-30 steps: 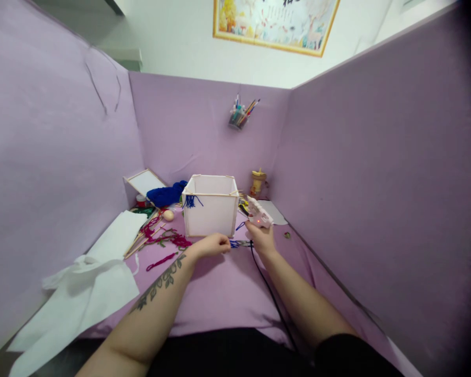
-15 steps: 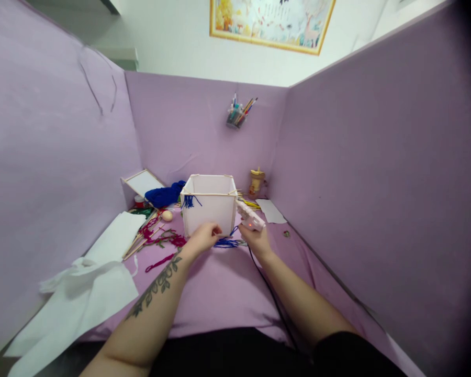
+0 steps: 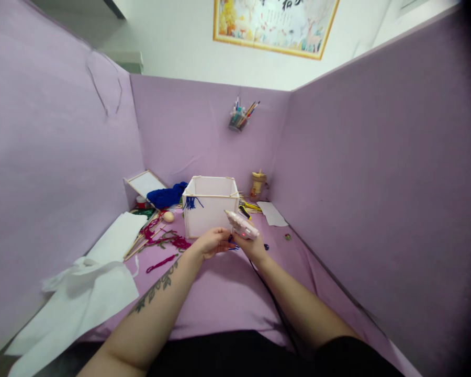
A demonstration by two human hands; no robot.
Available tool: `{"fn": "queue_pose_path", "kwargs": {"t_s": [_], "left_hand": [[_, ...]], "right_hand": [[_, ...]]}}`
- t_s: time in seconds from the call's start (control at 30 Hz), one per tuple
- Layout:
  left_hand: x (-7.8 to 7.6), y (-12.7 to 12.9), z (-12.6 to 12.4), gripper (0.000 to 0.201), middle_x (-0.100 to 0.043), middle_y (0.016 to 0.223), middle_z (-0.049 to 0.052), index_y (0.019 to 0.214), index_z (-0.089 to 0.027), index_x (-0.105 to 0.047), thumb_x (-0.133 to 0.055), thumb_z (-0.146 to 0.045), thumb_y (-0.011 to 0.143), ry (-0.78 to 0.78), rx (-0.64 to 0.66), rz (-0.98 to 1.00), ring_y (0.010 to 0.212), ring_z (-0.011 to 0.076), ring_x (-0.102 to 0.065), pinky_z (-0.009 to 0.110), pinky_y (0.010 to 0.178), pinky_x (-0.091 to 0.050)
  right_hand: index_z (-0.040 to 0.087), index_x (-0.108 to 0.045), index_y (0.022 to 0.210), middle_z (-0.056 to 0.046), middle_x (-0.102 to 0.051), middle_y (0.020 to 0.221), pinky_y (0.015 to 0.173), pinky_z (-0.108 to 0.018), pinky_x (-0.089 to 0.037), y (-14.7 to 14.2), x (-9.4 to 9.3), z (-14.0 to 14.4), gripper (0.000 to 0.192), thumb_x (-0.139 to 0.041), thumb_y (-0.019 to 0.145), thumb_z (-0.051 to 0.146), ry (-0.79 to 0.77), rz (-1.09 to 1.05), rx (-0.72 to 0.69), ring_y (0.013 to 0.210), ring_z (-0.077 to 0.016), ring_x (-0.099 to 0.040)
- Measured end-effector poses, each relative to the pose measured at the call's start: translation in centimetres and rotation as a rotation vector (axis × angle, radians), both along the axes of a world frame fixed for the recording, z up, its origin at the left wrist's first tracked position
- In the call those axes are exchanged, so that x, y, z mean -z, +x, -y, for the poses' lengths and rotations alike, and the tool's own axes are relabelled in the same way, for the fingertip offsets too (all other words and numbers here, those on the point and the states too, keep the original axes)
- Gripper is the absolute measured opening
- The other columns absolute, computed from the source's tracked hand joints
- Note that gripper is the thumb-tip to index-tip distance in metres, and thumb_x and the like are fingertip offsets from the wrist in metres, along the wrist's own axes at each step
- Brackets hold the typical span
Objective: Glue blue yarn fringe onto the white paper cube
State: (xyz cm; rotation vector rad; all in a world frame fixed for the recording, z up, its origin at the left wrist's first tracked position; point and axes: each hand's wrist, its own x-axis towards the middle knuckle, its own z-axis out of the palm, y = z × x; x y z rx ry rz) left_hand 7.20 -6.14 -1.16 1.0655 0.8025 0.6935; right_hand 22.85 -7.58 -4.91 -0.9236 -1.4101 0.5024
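My right hand (image 3: 252,247) is wrapped round a pale pink hot glue gun (image 3: 241,225), its nozzle tilted up to the left and a small red light glowing on it. Close beside it, my left hand (image 3: 215,242) is closed, its fingertips pinching some blue yarn (image 3: 231,239); more blue strands show just below, partly hidden by the fingers. Right behind both hands stands an open-topped white box (image 3: 204,217) edged with thin wooden sticks. A blue yarn tassel (image 3: 190,202) hangs at its upper left front corner.
To the left lie dark pink yarn pieces (image 3: 161,263), wooden sticks (image 3: 135,250), white cloth (image 3: 98,283) and a blue yarn bundle (image 3: 167,195). A cup (image 3: 258,186), yellow-handled tool (image 3: 251,207) and white paper (image 3: 272,214) sit at right. Purple panels enclose three sides; a black cord (image 3: 272,298) trails toward me.
My left hand has come right and taken up the blue yarn from the table. The glue gun has shifted slightly left, in front of the box. The view has moved a little.
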Motion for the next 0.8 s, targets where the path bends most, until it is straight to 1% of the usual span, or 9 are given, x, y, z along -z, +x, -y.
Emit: {"fn": "queue_pose_path", "kwargs": {"t_s": [0.1,0.2,0.3,0.5,0.6,0.67,0.8], "left_hand": [[0.25,-0.12,-0.23,0.023,-0.067,0.075,0.005,0.078,-0.011,-0.061,-0.077,-0.027,0.073,-0.024,-0.003,0.034,0.065,0.0116,-0.066,0.018,0.056,-0.046],[0.36,-0.16,-0.42,0.021,-0.067,0.072,0.005,0.076,-0.01,-0.063,-0.078,-0.024,0.073,-0.042,-0.005,0.042,0.062,0.0095,-0.064,0.018,0.058,-0.047],[0.18,-0.07,-0.35,0.015,-0.067,0.069,0.004,0.073,-0.009,-0.065,-0.075,-0.02,0.075,-0.067,-0.011,0.022,0.059,0.0084,-0.061,0.018,0.058,-0.048],[-0.11,0.06,-0.09,0.011,-0.065,0.066,0.003,0.069,-0.009,-0.065,-0.068,-0.013,0.079,-0.096,-0.029,-0.006,0.058,0.0079,-0.059,0.019,0.062,-0.048],[0.03,-0.02,-0.18,0.012,-0.064,0.066,0.003,0.068,-0.009,-0.065,-0.071,-0.015,0.076,-0.07,-0.021,-0.024,0.059,0.0079,-0.057,0.02,0.063,-0.047],[0.16,-0.07,-0.27,0.015,-0.063,0.065,0.002,0.068,-0.01,-0.065,-0.075,-0.019,0.072,-0.038,-0.005,-0.031,0.059,0.008,-0.056,0.02,0.061,-0.045],[0.44,-0.12,-0.38,0.027,-0.058,0.061,0.0,0.066,-0.011,-0.061,-0.079,-0.031,0.064,0.068,0.01,-0.071,0.056,0.0083,-0.05,0.021,0.052,-0.036]], "right_hand": [[0.021,-0.066,0.092,-0.003,-0.066,0.096,0.077,-0.032,-0.05,-0.01,0.0,-0.05,0.021,-0.063,0.072,0.02,0.013,0.009,0.007,0.082,-0.0189,-0.059],[0.021,-0.066,0.096,-0.003,-0.066,0.095,0.077,-0.033,-0.05,0.0,0.08,-0.14,0.024,-0.063,0.071,0.02,0.014,0.006,0.013,0.082,-0.019,-0.059],[0.021,-0.066,0.099,-0.003,-0.066,0.095,0.079,-0.034,-0.05,-0.01,0.15,-0.16,0.027,-0.063,0.072,0.02,0.014,0.004,0.029,0.084,-0.0198,-0.06],[0.021,-0.066,0.096,-0.004,-0.066,0.101,0.083,-0.034,-0.049,-0.13,-0.09,0.12,0.025,-0.061,0.072,0.018,0.029,0.039,0.049,0.089,-0.0204,-0.06],[0.021,-0.066,0.096,-0.004,-0.066,0.097,0.084,-0.035,-0.049,-0.16,-0.22,0.19,0.024,-0.06,0.073,0.018,0.04,0.042,0.055,0.09,-0.021,-0.06],[0.021,-0.066,0.094,-0.003,-0.066,0.093,0.085,-0.035,-0.048,-0.13,-0.25,0.17,0.022,-0.06,0.073,0.018,0.045,0.05,0.065,0.091,-0.0212,-0.06],[0.019,-0.066,0.092,-0.004,-0.066,0.093,0.077,-0.033,-0.048,-0.03,-0.26,0.06,0.02,-0.06,0.073,0.02,0.024,0.038,0.076,0.082,-0.0193,-0.059]]}}
